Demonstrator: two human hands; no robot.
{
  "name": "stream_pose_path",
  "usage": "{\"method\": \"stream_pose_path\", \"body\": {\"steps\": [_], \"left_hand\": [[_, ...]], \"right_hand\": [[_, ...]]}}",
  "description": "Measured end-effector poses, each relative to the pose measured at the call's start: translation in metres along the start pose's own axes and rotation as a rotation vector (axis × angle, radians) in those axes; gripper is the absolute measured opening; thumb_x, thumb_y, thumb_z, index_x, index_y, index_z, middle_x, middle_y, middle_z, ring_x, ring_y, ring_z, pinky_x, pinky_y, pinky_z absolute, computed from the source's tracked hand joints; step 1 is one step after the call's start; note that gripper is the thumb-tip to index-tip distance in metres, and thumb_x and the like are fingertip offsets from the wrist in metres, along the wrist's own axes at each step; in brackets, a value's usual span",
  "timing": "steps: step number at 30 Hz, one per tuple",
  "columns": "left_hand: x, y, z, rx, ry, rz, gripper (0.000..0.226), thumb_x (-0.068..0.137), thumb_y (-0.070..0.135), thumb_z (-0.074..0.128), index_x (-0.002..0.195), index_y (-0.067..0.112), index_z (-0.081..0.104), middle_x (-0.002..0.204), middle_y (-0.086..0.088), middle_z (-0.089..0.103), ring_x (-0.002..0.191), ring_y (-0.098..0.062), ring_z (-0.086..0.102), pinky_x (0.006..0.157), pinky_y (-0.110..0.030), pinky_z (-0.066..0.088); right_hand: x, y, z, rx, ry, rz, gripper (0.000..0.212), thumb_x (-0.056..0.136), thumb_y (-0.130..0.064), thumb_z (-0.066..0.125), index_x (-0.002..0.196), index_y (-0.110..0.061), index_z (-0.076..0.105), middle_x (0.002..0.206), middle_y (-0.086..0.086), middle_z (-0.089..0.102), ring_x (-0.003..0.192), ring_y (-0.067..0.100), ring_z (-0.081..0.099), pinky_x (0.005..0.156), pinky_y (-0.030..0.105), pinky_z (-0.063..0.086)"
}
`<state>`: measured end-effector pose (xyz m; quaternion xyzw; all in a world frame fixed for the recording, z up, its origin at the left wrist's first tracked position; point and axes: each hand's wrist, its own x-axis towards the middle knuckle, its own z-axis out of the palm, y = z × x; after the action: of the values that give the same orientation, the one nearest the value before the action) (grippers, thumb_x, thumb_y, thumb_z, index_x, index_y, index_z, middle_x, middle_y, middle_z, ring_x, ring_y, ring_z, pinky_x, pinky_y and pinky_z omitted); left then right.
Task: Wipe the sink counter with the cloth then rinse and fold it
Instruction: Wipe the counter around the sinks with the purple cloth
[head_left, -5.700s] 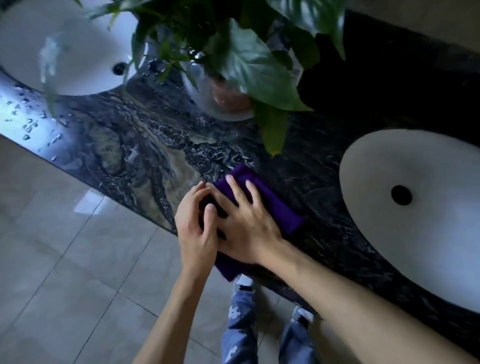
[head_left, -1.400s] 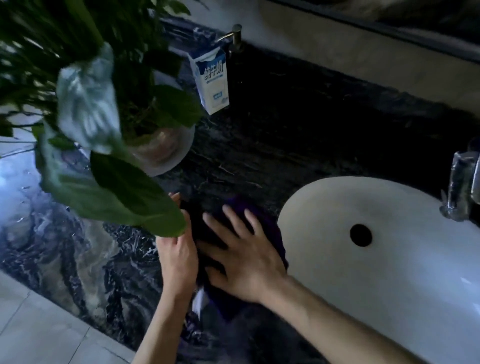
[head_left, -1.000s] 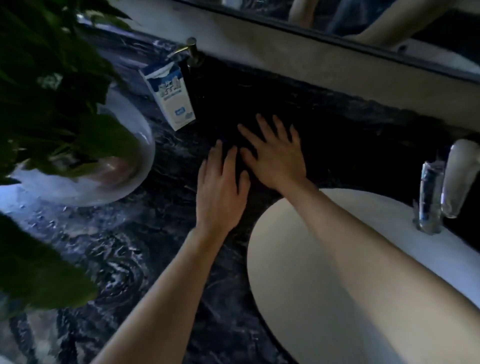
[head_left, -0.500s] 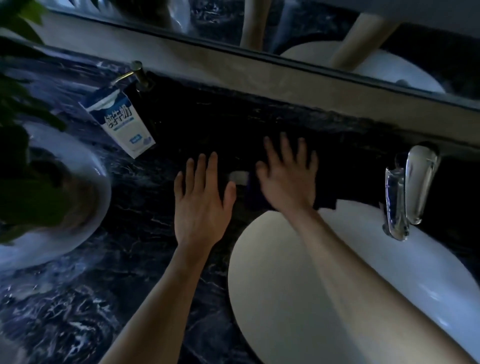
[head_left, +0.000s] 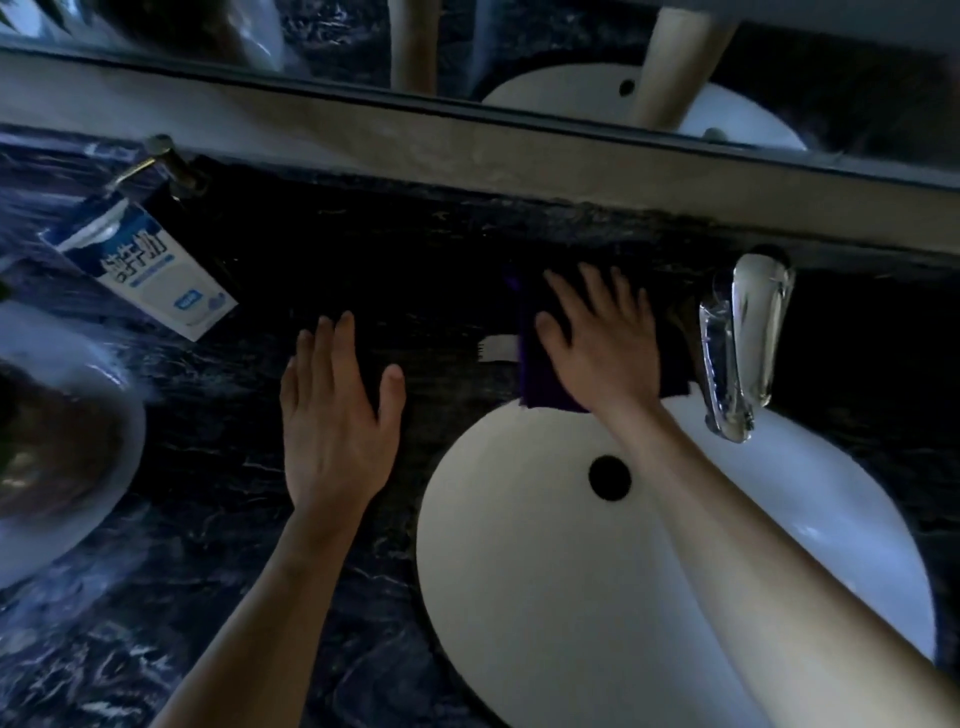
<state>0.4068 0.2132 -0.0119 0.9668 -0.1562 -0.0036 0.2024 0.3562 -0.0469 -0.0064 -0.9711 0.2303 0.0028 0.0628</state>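
A dark purple cloth (head_left: 537, 374) with a white tag lies flat on the black marble counter (head_left: 441, 291), just behind the white oval sink (head_left: 545, 597). My right hand (head_left: 602, 338) presses down on the cloth with fingers spread, close to the chrome faucet (head_left: 743, 338). My left hand (head_left: 337, 415) rests flat on the bare counter to the left of the sink, apart from the cloth, holding nothing.
A blue and white carton (head_left: 145, 280) stands at the back left, next to a brass pump dispenser (head_left: 171, 166). A glass plant bowl (head_left: 62, 457) sits at the far left. A mirror (head_left: 519, 52) runs along the back wall.
My right hand has slid the cloth to the right along the back of the sink, toward the faucet. My left hand has stayed on the counter, so the gap between the hands has widened.
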Motion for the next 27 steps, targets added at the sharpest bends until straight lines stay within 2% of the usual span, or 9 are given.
{"method": "stream_pose_path", "body": {"steps": [5,7,11,15,18,20,22,24,27], "left_hand": [[0.001,0.004,0.0,-0.001,0.022,-0.006,0.066,0.104,0.055,0.019,0.159,0.016,0.017,0.166,-0.013,0.024,0.155,-0.031,0.018,0.126,-0.049,0.017],[0.0,0.007,-0.001,-0.064,0.041,-0.022,0.067,0.104,0.055,0.018,0.159,0.016,0.016,0.166,-0.013,0.023,0.154,-0.03,0.021,0.125,-0.049,0.018],[0.0,0.005,-0.003,-0.228,0.118,-0.071,0.066,0.105,0.056,0.021,0.159,0.018,0.015,0.167,-0.012,0.021,0.151,-0.03,0.027,0.122,-0.049,0.026],[-0.001,0.007,-0.006,-0.344,0.135,-0.101,0.066,0.104,0.056,0.024,0.16,0.022,0.013,0.169,-0.007,0.013,0.154,-0.024,0.018,0.125,-0.045,0.022],[-0.004,0.004,-0.011,-0.44,0.239,-0.144,0.064,0.104,0.047,0.028,0.157,0.012,0.025,0.167,-0.013,0.019,0.155,-0.025,0.018,0.124,-0.049,0.021],[-0.013,0.002,-0.015,-0.417,0.389,-0.133,0.055,0.103,0.036,0.035,0.148,0.005,0.039,0.161,-0.018,0.032,0.151,-0.028,0.028,0.121,-0.054,0.022],[-0.023,0.001,-0.014,-0.378,0.432,-0.066,0.052,0.102,0.034,0.038,0.145,0.006,0.044,0.159,-0.016,0.037,0.149,-0.028,0.033,0.122,-0.054,0.019],[-0.024,-0.001,-0.011,-0.373,0.373,-0.046,0.054,0.103,0.038,0.037,0.148,0.01,0.041,0.161,-0.014,0.033,0.151,-0.028,0.028,0.123,-0.054,0.014],[-0.017,-0.006,-0.006,-0.268,0.251,-0.077,0.057,0.105,0.045,0.032,0.154,0.015,0.034,0.166,-0.011,0.025,0.155,-0.027,0.017,0.125,-0.054,0.008]], "right_hand": [[0.006,-0.028,0.004,0.025,-0.051,0.118,0.059,0.101,-0.058,0.026,0.157,-0.038,0.023,0.169,0.003,0.016,0.155,0.039,0.008,0.123,0.06,0.005],[0.01,-0.053,0.006,0.0,-0.064,0.062,0.061,0.101,-0.061,0.024,0.158,-0.039,0.02,0.17,0.004,0.012,0.154,0.043,0.005,0.122,0.063,0.005],[0.019,-0.108,0.009,-0.03,-0.128,-0.16,0.065,0.1,-0.063,0.02,0.159,-0.037,0.016,0.171,0.004,0.008,0.155,0.043,-0.001,0.122,0.063,0.001],[0.029,-0.169,0.014,-0.099,-0.209,-0.46,0.063,0.102,-0.061,0.018,0.16,-0.04,0.004,0.172,0.0,-0.002,0.156,0.039,-0.008,0.122,0.062,-0.005],[0.007,-0.191,0.017,-0.234,-0.219,-0.679,0.07,0.102,-0.056,0.029,0.161,-0.034,-0.003,0.172,0.0,-0.007,0.156,0.039,-0.009,0.123,0.063,-0.001],[-0.019,-0.186,0.019,-0.236,-0.2,-0.838,0.072,0.1,-0.054,0.032,0.162,-0.031,0.003,0.172,-0.002,0.0,0.157,0.035,-0.005,0.124,0.061,0.002],[-0.033,-0.173,0.018,-0.153,-0.189,-0.925,0.066,0.098,-0.052,0.034,0.16,-0.033,0.018,0.169,-0.004,0.015,0.158,0.031,0.004,0.125,0.058,0.006],[-0.028,-0.157,0.016,-0.087,-0.176,-0.894,0.06,0.098,-0.053,0.035,0.157,-0.038,0.028,0.167,-0.007,0.024,0.157,0.028,0.012,0.126,0.055,0.009],[-0.004,-0.126,0.011,-0.052,-0.136,-0.62,0.058,0.098,-0.061,0.025,0.154,-0.049,0.03,0.168,-0.007,0.026,0.156,0.029,0.018,0.124,0.056,0.012]]}}
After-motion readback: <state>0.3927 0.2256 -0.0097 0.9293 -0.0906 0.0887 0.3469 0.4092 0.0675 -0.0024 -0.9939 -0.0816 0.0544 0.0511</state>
